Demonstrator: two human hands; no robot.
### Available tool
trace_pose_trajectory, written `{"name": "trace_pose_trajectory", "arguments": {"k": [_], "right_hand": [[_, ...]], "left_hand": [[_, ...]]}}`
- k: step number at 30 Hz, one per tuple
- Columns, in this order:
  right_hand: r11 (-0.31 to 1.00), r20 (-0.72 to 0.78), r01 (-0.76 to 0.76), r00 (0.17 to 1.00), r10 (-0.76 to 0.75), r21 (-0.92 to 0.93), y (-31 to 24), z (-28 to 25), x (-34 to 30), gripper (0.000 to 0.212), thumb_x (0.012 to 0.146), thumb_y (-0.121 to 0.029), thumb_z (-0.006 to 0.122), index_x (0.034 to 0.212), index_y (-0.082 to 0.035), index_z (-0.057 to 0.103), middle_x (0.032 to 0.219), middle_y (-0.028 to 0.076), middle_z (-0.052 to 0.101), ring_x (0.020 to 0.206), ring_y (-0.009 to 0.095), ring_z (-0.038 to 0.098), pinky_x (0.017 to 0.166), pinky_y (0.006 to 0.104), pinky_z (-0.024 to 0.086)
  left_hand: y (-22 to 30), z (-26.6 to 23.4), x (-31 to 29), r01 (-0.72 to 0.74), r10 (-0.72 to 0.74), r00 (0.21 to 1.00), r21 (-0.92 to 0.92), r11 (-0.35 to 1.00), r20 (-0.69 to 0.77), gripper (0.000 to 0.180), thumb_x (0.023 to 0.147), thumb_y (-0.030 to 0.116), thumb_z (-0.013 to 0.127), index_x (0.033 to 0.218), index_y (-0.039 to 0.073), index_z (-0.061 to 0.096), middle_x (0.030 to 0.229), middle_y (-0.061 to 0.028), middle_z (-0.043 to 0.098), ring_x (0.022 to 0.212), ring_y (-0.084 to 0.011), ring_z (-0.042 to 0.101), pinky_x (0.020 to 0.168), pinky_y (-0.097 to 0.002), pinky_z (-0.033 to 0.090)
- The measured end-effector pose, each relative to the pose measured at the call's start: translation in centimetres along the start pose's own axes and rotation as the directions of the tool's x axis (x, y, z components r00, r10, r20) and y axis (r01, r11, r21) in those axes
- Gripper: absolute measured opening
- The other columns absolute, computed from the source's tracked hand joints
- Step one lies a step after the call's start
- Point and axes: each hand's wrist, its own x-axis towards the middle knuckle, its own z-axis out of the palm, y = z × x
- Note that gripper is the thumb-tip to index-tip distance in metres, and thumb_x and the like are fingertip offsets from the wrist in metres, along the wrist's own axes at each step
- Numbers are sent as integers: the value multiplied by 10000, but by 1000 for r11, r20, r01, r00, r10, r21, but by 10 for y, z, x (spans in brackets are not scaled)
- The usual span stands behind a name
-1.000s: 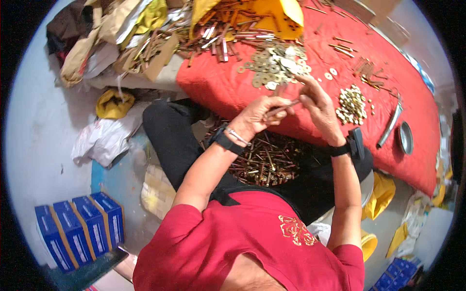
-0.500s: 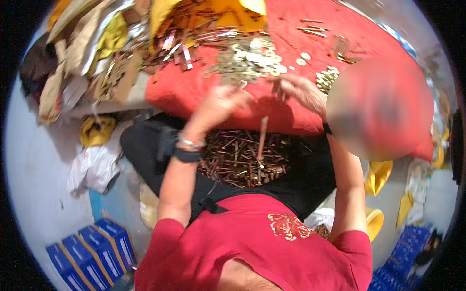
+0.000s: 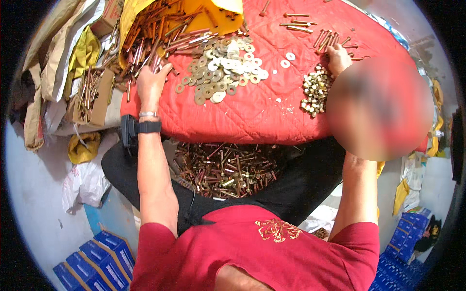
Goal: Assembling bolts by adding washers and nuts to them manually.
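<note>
1. Rods (image 3: pixel 188 40): coppery, heaped at yellow bag (image 3: pixel 232 9); left hand (image 3: pixel 152 83) on them, thumb spread, fingertips hidden, grip undetermined.
2. Bolts (image 3: pixel 326 39): brownish, on red cloth (image 3: pixel 233 121); right hand (image 3: pixel 339 59) at them, grip undetermined.
3. Blur partly masks right forearm (image 3: pixel 360 189); bag cropped above.

So both arms are reaching forward, bare below the elbows and spread so the hands sit well apart. The left arm (image 3: pixel 158 179) runs nearly straight up, left wrist (image 3: pixel 149 107) pretty much in line, and the left hand (image 3: pixel 150 85) is back-up with its thumb (image 3: pixel 167 69) poking out to the right. The right arm (image 3: pixel 360 194) leans slightly inward, but a blurry patch hides its wrist. Past that, the right hand (image 3: pixel 340 59) has bent fingers (image 3: pixel 335 48) pointing forward. Honestly can't tell how tightly either one's closed.
</note>
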Motion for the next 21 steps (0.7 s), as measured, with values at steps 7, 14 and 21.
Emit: {"name": "trace_pose_trajectory", "arguments": {"k": [7, 14, 21], "right_hand": [[870, -250, 129, 968, -7, 477, -32, -58, -8, 76, 828, -45, 536, 879, -6, 497, 852, 201, 498, 773, 367, 524, 679, 429, 440], [647, -262, 156, 962, 70, 746, -137, -101, -42, 112, 800, -15, 597, 897, -5, 542, 808, 166, 563, 718, 303, 583, 638, 343, 479], [949, -248, 167, 964, -100, 266, -173, -57, -26, 147, 851, -170, 536, 986, -132, 578, 975, 82, 563, 920, 289, 540, 748, 430, 448]], "left_hand": [[6, 8, -10, -56, 61, 995, -62, 997, 75, 351, 747, 357, 601, 744, 9, 644, 639, -159, 630, 655, -290, 639, 612, -410, 463], [45, 6, -60, 207, -169, 977, -789, 579, 133, 254, 789, 283, 683, 881, 49, 651, 624, 35, 505, 456, -70, 424, 400, -228, 315], [33, 18, -94, 642, 234, 764, -741, -197, 601, 297, 914, 277, 534, 989, -6, 584, 647, -32, 548, 537, -141, 519, 479, -266, 437]]}}
